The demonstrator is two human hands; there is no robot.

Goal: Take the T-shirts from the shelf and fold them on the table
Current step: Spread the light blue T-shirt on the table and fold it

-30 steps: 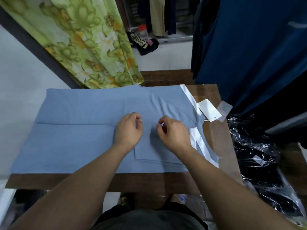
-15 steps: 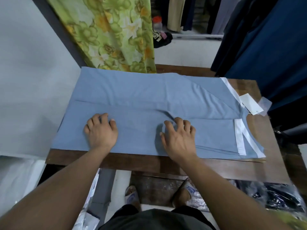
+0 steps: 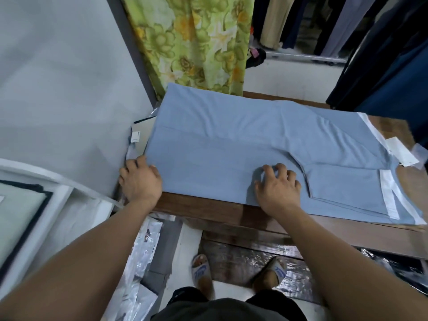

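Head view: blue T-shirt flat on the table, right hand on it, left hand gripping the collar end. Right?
Not quite. In the head view the left hand is at the hem end of the T-shirt, opposite the white collar. The right hand does rest on the shirt, flat on the table.

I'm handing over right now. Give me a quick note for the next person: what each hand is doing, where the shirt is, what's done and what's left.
Left hand: at the hem end of the blue T-shirt, at the table's left corner, fingers at the cloth's edge; whether it pinches the cloth cannot be told.
Right hand: fingers spread, pressing flat on the shirt's near half.
Shirt: lies lengthwise on the wooden table, collar to the right, paper tag beside the collar.
Done: the near side is folded in, its sleeve tucked.
Left: the crosswise folds into a packet. No other shirts can be made out here.
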